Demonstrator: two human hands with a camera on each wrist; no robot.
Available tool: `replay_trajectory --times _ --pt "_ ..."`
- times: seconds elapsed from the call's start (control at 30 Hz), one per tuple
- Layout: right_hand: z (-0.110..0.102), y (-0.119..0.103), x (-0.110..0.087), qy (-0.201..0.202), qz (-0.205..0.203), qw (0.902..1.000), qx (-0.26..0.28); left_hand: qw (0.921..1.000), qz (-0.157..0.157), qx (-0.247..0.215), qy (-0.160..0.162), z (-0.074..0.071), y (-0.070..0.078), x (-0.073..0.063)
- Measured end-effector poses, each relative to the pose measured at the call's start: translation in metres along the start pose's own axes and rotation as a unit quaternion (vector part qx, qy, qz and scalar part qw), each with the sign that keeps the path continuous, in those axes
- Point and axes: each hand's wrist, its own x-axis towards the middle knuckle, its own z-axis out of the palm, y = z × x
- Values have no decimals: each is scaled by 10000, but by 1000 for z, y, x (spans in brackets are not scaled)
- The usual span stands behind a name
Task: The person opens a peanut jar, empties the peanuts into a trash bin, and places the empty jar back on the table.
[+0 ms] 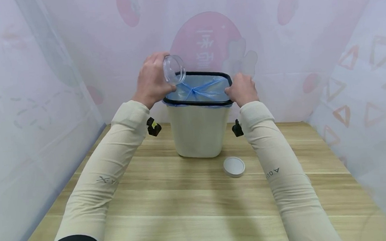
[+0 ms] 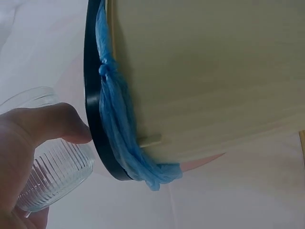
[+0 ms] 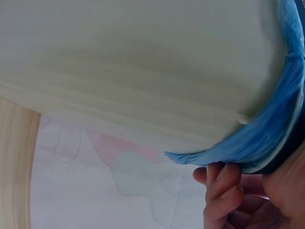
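My left hand (image 1: pixel 153 78) grips a clear jar (image 1: pixel 168 71), tipped on its side at the left rim of the bin. In the left wrist view the ribbed wall of the jar (image 2: pixel 62 167) shows, and the thumb lies close to the black rim (image 2: pixel 93 100). A cream trash bin (image 1: pixel 199 131) stands upright, lined with a blue bag (image 1: pixel 207 90). At the bin's right rim, my right hand (image 1: pixel 243 89) grips the edge, its curled fingers (image 3: pixel 224 186) beside the folded bag. Whether anything lies inside the bin is hidden from me.
A round pale lid (image 1: pixel 234 166) lies flat on the wooden table (image 1: pixel 173 214), in front of the bin. Pale printed curtains (image 1: pixel 103 36) enclose the table at the back and both sides.
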Motion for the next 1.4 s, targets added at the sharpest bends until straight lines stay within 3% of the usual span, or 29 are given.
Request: replay_trajectory --times 0.23,0.6,1.4 --pt "-1 1 1 -10 -7 10000 -17 9991 -247 -311 160 0 1 -3" --pt "0 3 2 19 -10 10000 -57 9954 -650 -691 146 -2 4 -9" --pt "0 2 2 46 -49 10000 -21 9846 -957 -1424 322 -8 9 -26"
